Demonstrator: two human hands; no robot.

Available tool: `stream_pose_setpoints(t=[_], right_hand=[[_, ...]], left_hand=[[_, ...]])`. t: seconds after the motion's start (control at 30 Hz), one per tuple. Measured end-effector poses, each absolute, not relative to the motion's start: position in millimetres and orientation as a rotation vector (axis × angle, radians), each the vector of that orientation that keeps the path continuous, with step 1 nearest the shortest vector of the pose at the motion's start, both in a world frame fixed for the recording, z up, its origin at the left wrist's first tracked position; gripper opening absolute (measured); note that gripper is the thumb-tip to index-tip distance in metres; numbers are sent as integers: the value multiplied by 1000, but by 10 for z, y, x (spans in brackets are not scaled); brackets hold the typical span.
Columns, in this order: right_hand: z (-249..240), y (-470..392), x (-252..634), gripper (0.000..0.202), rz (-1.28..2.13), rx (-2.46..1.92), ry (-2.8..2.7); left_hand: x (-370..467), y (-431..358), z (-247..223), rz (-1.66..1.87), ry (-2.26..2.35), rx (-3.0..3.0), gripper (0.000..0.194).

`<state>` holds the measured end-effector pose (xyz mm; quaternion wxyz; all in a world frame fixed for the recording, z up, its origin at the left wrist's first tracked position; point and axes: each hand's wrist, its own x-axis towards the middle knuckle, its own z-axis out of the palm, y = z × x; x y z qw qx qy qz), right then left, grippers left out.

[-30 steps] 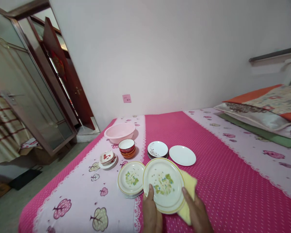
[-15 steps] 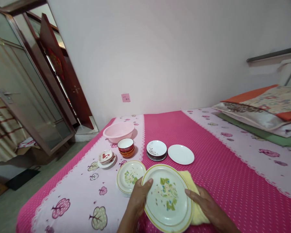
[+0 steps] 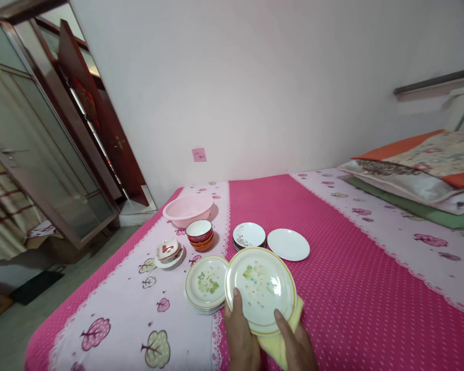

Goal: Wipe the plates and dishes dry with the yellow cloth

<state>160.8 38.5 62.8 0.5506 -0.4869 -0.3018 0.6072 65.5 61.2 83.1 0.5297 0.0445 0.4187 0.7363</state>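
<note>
A round white plate (image 3: 261, 296) with a yellow rim and green leaf pattern is held above the bed, tilted toward me. My left hand (image 3: 242, 330) grips its lower left edge, thumb on the face. My right hand (image 3: 296, 340) pinches the lower right edge, with a yellow cloth (image 3: 274, 348) bunched between palm and plate. The cloth shows under the rim and at the right. Just left of the held plate lies a stack of matching plates (image 3: 206, 283). Fingers behind the plate are hidden.
Beyond sit a stack of small flowered plates (image 3: 249, 235), a white oval plate (image 3: 288, 244), stacked bowls (image 3: 199, 235), small heart-patterned dishes (image 3: 168, 250) and a pink basin (image 3: 189, 208). Folded bedding (image 3: 421, 170) lies at the right on the pink bedspread (image 3: 351, 288).
The held plate has turned and risen a little toward the far side. My right hand and the cloth have moved left beneath it; my left hand has slid to the lower edge.
</note>
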Motion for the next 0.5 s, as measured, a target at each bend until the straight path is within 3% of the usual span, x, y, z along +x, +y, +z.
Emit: stream_pose_setpoints(t=[0.3, 0.5], right_hand=[[805, 652, 2351, 86, 1665, -1118, -978], [675, 590, 2161, 79, 1740, -947, -1100]], left_hand=[[178, 636, 980, 1417, 1006, 484, 44], [519, 635, 767, 1685, 981, 100, 52]])
